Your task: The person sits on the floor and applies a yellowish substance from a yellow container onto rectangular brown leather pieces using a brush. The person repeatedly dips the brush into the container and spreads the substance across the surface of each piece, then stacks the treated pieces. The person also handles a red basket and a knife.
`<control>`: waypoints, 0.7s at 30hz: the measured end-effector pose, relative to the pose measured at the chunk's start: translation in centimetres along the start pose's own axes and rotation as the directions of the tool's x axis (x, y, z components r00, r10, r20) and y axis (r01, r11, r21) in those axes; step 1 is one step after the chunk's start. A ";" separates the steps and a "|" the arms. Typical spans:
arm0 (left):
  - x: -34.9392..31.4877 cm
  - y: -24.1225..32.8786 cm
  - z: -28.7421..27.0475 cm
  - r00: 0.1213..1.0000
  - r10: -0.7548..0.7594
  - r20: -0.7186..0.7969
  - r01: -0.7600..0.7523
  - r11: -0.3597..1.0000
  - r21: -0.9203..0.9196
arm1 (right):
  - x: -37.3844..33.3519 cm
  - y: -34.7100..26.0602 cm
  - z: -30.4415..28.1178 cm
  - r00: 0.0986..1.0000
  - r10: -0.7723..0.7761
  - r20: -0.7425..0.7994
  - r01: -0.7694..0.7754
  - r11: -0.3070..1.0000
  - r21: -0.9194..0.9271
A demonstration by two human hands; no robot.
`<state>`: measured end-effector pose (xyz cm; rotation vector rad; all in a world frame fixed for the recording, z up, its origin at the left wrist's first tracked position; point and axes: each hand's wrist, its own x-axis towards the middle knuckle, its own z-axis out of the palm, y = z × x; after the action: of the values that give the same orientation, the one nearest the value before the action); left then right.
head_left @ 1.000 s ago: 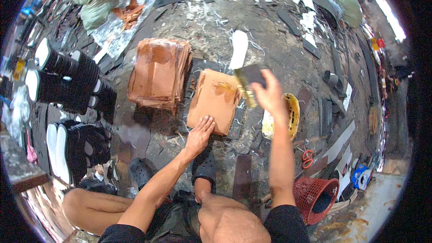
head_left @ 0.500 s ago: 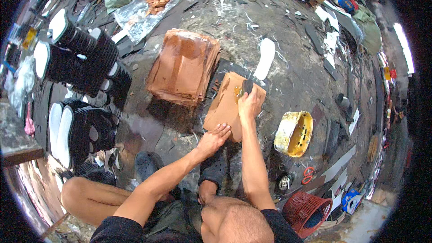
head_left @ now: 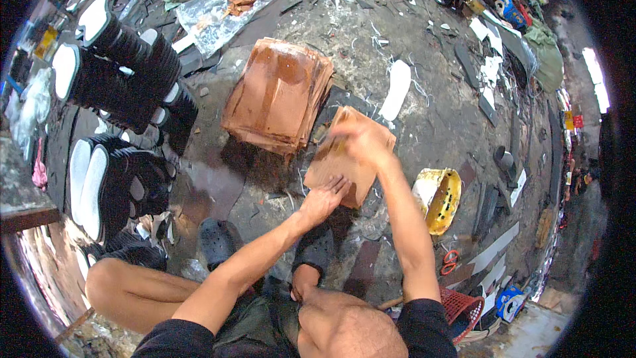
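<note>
A tan sheet [head_left: 361,176] lies on the floor in front of me, over a dark piece. My left hand [head_left: 322,199] rests flat on its near left edge, fingers stretched out and holding nothing. Over the sheet's upper half is my right hand [head_left: 363,142], smeared by motion; whether the dark flat spreader seen earlier is in its fingers cannot be made out. To the left of the sheet sits a stack of brown sheets [head_left: 278,96], its top one stained darker. A cut-open yellowish container [head_left: 426,185], stained inside, stands to the right.
A white sole-shaped piece [head_left: 396,89] lies beyond the sheet. Stacks of black soles with white tops [head_left: 96,185] stand at left. Orange-handled scissors [head_left: 450,262] and a red basket [head_left: 464,311] are at lower right. A plastic bag [head_left: 215,23] with brown scraps lies far left.
My right hand has swept left and toward me across the sheet, now blurred; the dark spreader and glossy glue-like drops no longer show clearly. My left hand stays on the sheet. The view has shifted slightly.
</note>
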<state>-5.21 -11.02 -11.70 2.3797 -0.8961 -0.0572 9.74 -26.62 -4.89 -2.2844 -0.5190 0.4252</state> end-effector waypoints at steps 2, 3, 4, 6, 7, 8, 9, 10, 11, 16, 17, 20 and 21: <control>0.5 -0.2 -0.5 0.997 0.020 0.078 -0.026 0.997 0.076 | 1.3 -0.5 -3.7 0.940 0.208 -0.271 -0.286 0.913 -0.291; 1.2 0.6 -0.6 0.993 0.032 0.110 -0.042 0.995 0.089 | 0.9 0.8 -3.8 0.927 0.209 -0.311 -0.323 0.866 -0.382; 0.9 0.8 -0.7 0.989 0.017 0.149 -0.033 0.993 0.109 | 1.0 0.7 -3.1 0.922 0.200 -0.330 -0.342 0.820 -0.459; 0.4 1.6 -0.9 0.987 0.004 0.160 -0.018 0.996 0.084 | -0.1 0.4 -1.9 0.964 0.166 -0.206 -0.246 0.852 -0.463; -0.4 2.1 -1.1 0.990 -0.006 0.138 0.000 0.999 0.042 | -0.7 -0.6 -0.6 0.980 0.143 -0.135 -0.190 0.871 -0.453; -0.8 3.2 -0.9 0.994 0.001 0.109 0.001 1.000 -0.010 | -2.2 0.4 1.3 0.989 0.047 -0.139 -0.102 0.903 -0.417; -2.0 3.5 -0.3 0.995 0.011 0.104 -0.001 0.995 -0.095 | -3.1 -0.7 3.4 0.985 -0.063 -0.161 -0.011 0.906 -0.423; -2.9 4.4 0.1 0.993 0.027 0.111 -0.010 0.988 -0.152 | -4.1 -3.0 4.4 0.995 -0.030 -0.093 -0.011 0.912 -0.409; -3.8 5.4 0.5 0.995 0.052 0.087 -0.035 0.981 -0.191 | -5.2 -4.7 5.5 0.999 0.023 -0.046 -0.041 0.894 -0.446; -5.1 7.5 2.4 0.943 -0.064 0.326 0.145 0.962 -0.233 | -9.9 -7.8 10.0 0.994 -0.102 -0.040 0.079 0.921 -0.382; -6.8 6.6 4.0 0.988 -0.060 0.145 0.097 0.959 -0.265 | -10.1 -9.1 9.9 0.983 -0.151 -0.103 0.121 0.960 -0.254; -5.0 6.7 1.8 0.996 -0.063 0.068 0.078 0.968 -0.238 | -10.9 -9.8 6.8 0.928 -0.135 -0.346 0.160 0.986 0.044; -4.0 6.9 0.5 0.995 -0.037 0.098 0.055 0.979 -0.195 | -10.9 -9.8 4.0 0.899 -0.082 -0.431 0.136 0.986 0.096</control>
<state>-12.47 -12.98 -9.01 2.2272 -0.8371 -0.2660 -3.80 -23.19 1.14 -2.1277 -0.3810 -0.1005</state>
